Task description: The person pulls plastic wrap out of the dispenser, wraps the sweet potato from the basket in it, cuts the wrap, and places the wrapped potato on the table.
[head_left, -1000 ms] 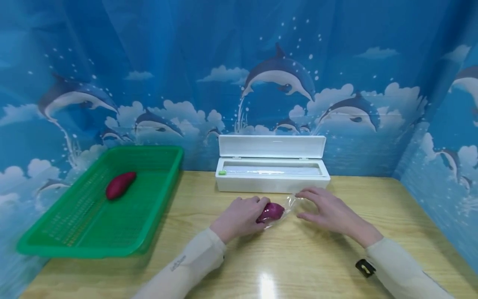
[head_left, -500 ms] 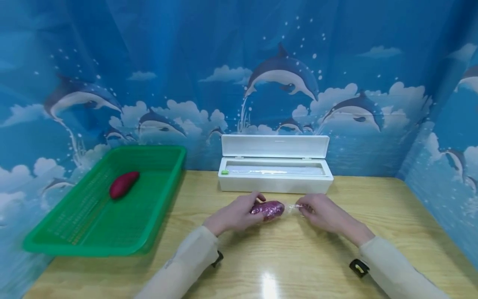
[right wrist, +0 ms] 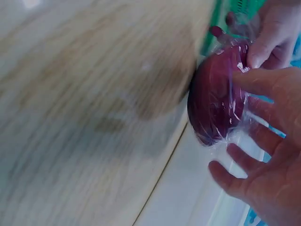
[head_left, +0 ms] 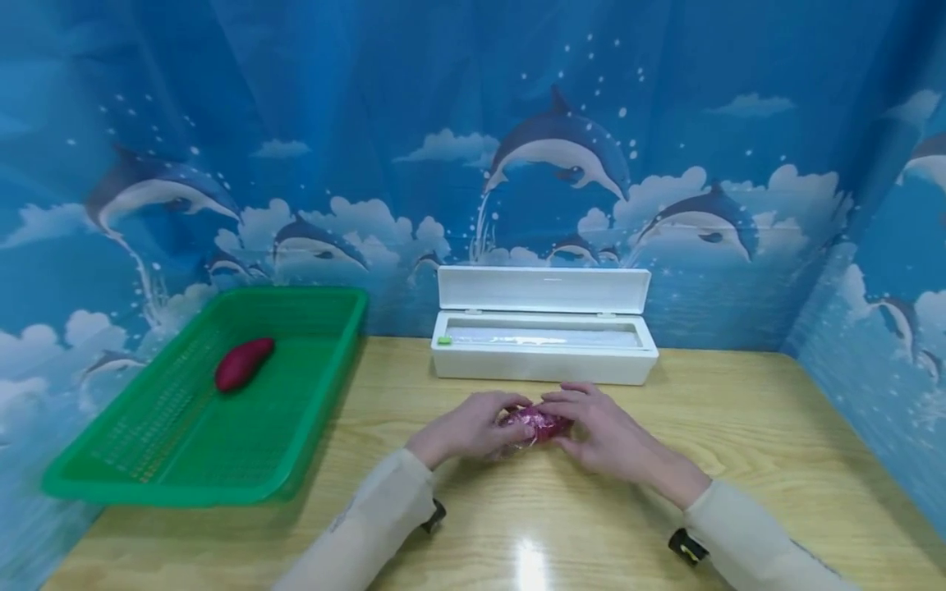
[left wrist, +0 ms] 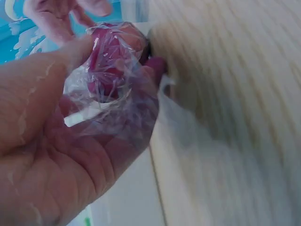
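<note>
A purple-red sweet potato point(head_left: 545, 423) wrapped in crinkled clear cling film point(left wrist: 129, 110) lies low over the table, between both hands. My left hand point(head_left: 473, 424) grips its left end, thumb in front and fingers behind; loose film bunches at that palm in the left wrist view. My right hand point(head_left: 609, 432) holds the other end between thumb and fingers. In the right wrist view the film lies snug over the sweet potato's rounded end point(right wrist: 211, 101), while the outer fingers point(right wrist: 225, 178) spread off it.
Behind the hands stands a white cling film box point(head_left: 543, 367), its lid point(head_left: 543, 290) raised, with a film roll inside and a small green piece at its left. A green basket point(head_left: 166, 494) at left holds another sweet potato point(head_left: 244, 364). A dolphin-print curtain point(head_left: 369, 123) backs the table.
My right hand first pinched and gathered the film end at the right, then moved left onto the sweet potato. My left hand keeps its hold; the film now sits closer around it.
</note>
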Demonstrator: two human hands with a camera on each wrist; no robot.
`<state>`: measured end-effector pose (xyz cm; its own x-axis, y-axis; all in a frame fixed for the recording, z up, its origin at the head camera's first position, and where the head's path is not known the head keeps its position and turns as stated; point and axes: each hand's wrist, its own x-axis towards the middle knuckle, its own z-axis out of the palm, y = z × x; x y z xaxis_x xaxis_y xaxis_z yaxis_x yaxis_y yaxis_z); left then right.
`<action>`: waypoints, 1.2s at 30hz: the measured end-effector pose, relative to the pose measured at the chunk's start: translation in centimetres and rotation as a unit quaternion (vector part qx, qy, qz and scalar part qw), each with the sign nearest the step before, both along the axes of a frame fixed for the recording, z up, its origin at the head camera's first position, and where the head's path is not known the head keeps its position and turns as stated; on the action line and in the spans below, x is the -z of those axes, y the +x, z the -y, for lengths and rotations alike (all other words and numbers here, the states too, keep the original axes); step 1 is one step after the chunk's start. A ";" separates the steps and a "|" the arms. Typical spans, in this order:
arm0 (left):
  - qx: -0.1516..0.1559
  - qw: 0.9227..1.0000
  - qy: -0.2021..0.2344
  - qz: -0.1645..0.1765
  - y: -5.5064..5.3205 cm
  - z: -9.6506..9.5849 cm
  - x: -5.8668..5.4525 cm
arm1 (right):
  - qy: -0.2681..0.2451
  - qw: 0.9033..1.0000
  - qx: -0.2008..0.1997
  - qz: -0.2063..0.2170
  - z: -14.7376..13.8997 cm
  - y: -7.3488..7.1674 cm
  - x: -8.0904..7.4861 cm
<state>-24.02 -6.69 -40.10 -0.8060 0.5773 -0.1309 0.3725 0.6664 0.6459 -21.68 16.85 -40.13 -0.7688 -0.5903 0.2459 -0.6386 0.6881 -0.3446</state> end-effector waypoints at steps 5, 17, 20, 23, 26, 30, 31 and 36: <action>-0.030 0.999 -0.002 -0.023 0.3 1.5 -0.7 | 0.038 0.999 0.011 -0.003 0.5 -0.6 0.5; -0.062 0.995 0.043 -0.068 -0.2 2.5 -1.3 | 0.079 0.996 -0.028 0.001 1.7 -1.0 0.6; -0.098 0.991 0.054 -0.074 -0.1 2.0 -0.8 | 0.069 0.997 -0.038 0.019 1.3 -0.7 0.5; -0.130 0.986 0.056 -0.088 0.2 1.3 -0.4 | 0.058 0.997 -0.034 0.041 1.0 -0.6 0.5; -0.132 0.986 0.036 -0.095 0.4 0.7 -0.2 | 0.038 0.997 -0.022 0.068 0.8 -0.6 0.7; -0.106 0.991 -0.011 -0.082 0.5 0.2 0.0 | 0.006 0.996 -0.016 0.089 0.6 -0.7 0.9; -0.098 0.992 -0.019 -0.074 0.5 0.1 0.0 | 0.002 0.996 -0.016 0.089 0.5 -0.7 0.9; -0.069 0.997 -0.029 -0.031 0.3 0.1 0.2 | 0.011 0.995 -0.007 0.097 0.4 -0.7 0.8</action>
